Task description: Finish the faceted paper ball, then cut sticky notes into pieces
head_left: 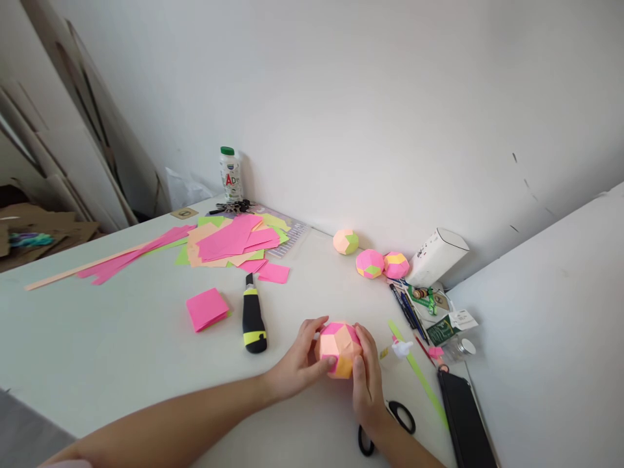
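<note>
A pink and orange folded paper ball [340,344] rests on the white table [97,351] between my two hands. My left hand [297,367] cups its left side, fingers curled around it. My right hand [368,383] presses against its right side, thumb on the front. Both hands grip the ball. Three finished paper balls [370,262] lie farther back near the wall. A black and yellow utility knife [253,316] lies just left of my left hand, beside a stack of pink square notes [207,309].
Loose pink, orange and green sheets [234,242] spread at the back, with a bottle [230,174] and keys behind. Scissors [387,426] lie under my right wrist. Pens [407,309], a white box [435,257], a green paper strip [419,374] and a black phone [465,422] crowd the right edge.
</note>
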The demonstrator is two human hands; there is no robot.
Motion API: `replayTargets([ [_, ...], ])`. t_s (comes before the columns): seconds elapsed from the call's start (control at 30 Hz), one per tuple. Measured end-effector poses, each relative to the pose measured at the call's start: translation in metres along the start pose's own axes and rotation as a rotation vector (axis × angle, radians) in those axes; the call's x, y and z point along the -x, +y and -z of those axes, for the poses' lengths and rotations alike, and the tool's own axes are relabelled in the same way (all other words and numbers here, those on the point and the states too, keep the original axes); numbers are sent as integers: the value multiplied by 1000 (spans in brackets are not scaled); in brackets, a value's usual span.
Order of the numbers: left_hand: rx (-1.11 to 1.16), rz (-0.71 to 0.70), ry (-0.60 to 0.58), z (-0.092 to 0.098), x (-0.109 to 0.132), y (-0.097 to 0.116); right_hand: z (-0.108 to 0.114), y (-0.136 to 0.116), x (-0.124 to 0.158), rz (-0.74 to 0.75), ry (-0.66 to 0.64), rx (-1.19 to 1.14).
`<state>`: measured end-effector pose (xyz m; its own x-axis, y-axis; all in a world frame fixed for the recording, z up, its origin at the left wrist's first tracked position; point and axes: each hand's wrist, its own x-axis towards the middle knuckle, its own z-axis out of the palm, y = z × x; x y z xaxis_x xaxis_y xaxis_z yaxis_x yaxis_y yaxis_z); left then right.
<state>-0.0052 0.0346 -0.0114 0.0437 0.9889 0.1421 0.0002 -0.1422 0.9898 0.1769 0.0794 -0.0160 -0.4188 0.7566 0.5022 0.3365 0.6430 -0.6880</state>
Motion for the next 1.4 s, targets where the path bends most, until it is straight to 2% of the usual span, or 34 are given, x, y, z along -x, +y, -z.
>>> replayTargets([
  [0.13,-219,-119,-32,-2,1,-2,1,-1,0,72,-56,-39],
  [0.3,-361,-188,-52,-3,4,-4,2,-7,-3,97,-68,2],
  [0.6,-349,-190,-117,-3,5,-8,4,-8,-2,145,-104,61],
  [0.87,-354,-316,-172,6,4,1,5,-5,0,161,-131,-3],
  [1.03,-314,-299,-157,7,1,1,9,-8,-3,131,-130,-57],
  [1.3,-253,-192,-85,4,-2,2,1,-2,3,-57,35,-20],
  [1.4,-279,-162,-28,1,-2,2,1,-2,2,-90,11,-22],
])
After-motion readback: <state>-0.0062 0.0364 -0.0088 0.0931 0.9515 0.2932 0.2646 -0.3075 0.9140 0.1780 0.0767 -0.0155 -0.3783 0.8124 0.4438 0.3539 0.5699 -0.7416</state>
